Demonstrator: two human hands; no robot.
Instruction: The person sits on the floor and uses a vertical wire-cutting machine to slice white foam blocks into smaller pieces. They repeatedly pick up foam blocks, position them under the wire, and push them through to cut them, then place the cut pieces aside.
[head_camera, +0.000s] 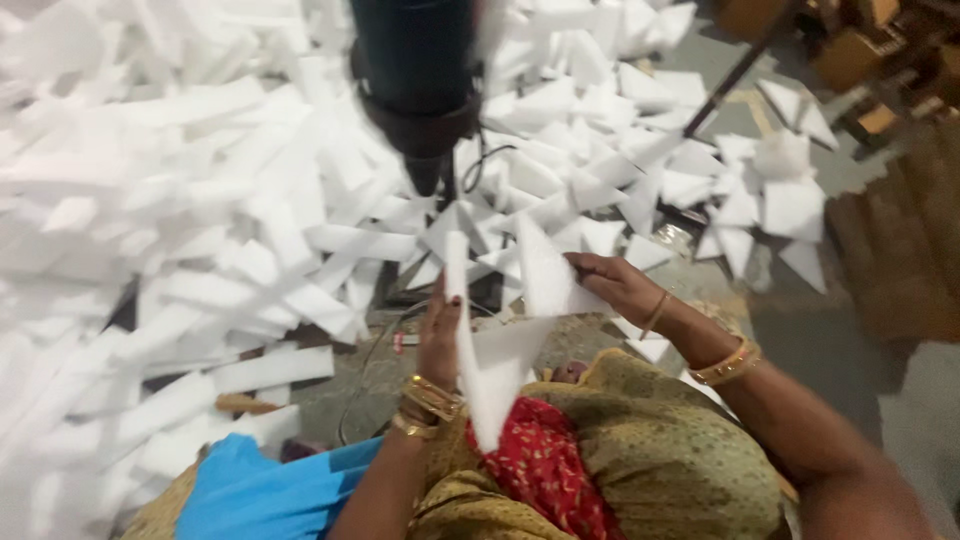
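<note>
From my feed there's a huge heap of white foam offcuts (200, 200) all over the grey floor (800, 330), strips and triangles mixed. A dark machine head (415, 80) hangs over the pile with a black cable (375, 350) below, and brown wooden stuff (860, 60) sits top right.

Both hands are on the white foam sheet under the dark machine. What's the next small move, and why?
Probably lift the white foam sheet towards the dark machine's tip: the left hand and right hand hold it upright just below the tip, not touching.
</note>
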